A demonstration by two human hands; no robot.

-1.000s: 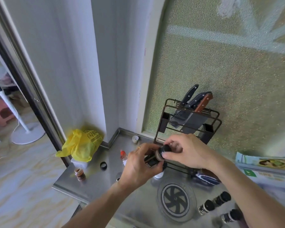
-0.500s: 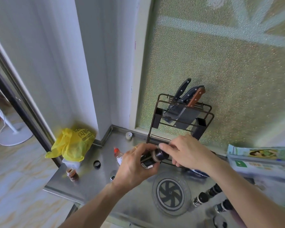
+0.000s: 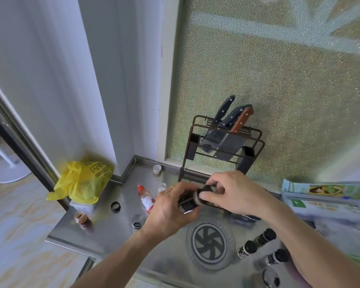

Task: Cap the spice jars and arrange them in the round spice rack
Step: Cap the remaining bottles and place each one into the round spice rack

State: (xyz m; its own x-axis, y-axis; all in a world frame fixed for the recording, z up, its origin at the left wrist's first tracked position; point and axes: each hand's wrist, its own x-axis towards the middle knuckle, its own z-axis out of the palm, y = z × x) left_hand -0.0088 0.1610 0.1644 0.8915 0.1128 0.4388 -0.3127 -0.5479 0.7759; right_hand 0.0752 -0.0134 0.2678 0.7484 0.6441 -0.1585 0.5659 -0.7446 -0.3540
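Note:
My left hand [image 3: 170, 213] grips a dark spice jar [image 3: 187, 202] tilted on its side above the steel counter. My right hand [image 3: 231, 194] pinches the black cap [image 3: 208, 189] at the jar's mouth. The round clear spice rack [image 3: 211, 244] with a black pinwheel centre lies flat just below my hands. Three black-capped jars [image 3: 247, 248] stand to its right. An uncapped jar of brown spice [image 3: 82, 219] stands at the counter's left edge, a loose black cap ring [image 3: 115, 206] near it. A shaker-top jar [image 3: 138, 221] and a red-topped bottle [image 3: 146, 197] sit left of my hand.
A dark wire knife rack [image 3: 222, 146] holding knives stands against the frosted window behind my hands. A yellow plastic bag [image 3: 81, 181] sits at the left corner, a small white cap [image 3: 157, 169] by the wall. Printed packages [image 3: 320, 196] lie on the right. The counter edge drops off at the front left.
Both hands stay together on the jar and cap, with the right fingers shifting around the cap. The view has drifted slightly; nothing on the counter has moved.

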